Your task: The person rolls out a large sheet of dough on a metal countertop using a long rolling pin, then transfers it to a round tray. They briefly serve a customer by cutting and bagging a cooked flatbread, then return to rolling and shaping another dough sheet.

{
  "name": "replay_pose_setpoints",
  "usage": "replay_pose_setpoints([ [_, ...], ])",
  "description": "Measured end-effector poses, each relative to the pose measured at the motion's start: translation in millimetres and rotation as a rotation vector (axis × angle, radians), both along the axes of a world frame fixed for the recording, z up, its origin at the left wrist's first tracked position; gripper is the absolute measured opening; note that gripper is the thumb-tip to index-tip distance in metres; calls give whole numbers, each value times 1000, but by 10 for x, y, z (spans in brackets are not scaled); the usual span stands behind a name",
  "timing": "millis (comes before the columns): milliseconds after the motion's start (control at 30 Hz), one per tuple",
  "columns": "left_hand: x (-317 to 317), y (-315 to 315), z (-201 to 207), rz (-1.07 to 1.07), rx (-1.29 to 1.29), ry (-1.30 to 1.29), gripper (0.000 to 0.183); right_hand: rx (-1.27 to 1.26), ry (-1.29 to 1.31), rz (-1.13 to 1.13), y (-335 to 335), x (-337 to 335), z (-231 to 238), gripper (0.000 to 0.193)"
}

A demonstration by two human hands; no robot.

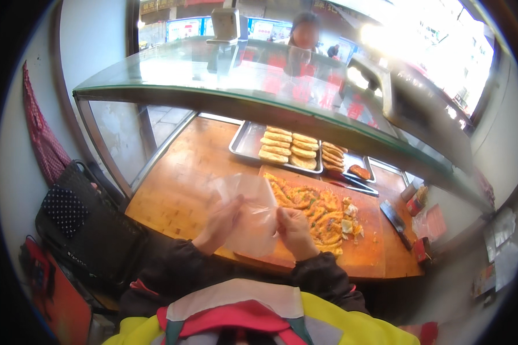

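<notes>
Between my two hands hangs a thin, translucent plastic bag [258, 229], held above the front of the table. At its left side, my left hand [220, 225] pinches the bag near the top, some fingers partly behind the film. My right hand [296, 231] grips the bag's right edge between thumb and fingers. Just beyond and to the right, a heap of golden-brown cut flatbread [313, 210] lies on a wooden cutting board [367, 230]. Small pale crumbled pieces [350, 221] are scattered at the heap's right end.
Metal trays [244, 141] of round flatbreads [276, 144] stand at the back under a glass counter [172, 69]. Tongs [355, 188] lie before them. A cleaver [394, 218] and a skewer container [418, 201] are at the right. Beyond the glass stands a person [303, 46].
</notes>
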State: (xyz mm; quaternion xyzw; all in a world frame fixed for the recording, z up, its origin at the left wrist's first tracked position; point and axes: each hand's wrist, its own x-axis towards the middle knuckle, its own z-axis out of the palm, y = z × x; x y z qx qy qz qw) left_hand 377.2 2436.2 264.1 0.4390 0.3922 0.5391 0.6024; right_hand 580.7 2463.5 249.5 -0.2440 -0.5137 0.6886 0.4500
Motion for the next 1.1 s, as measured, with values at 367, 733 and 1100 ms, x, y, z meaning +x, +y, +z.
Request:
replay_pose_setpoints([
  [367,117,4,187,-15,52,-19,31,-38,-20,-127,-64,-49,181,15],
  [733,92,-35,-37,104,77,-56,25,2,-41,-50,2,-88,5,21],
  [1100,44,-147,-23,210,83,-8,25,-31,-50,30,-46,-175,61,17],
])
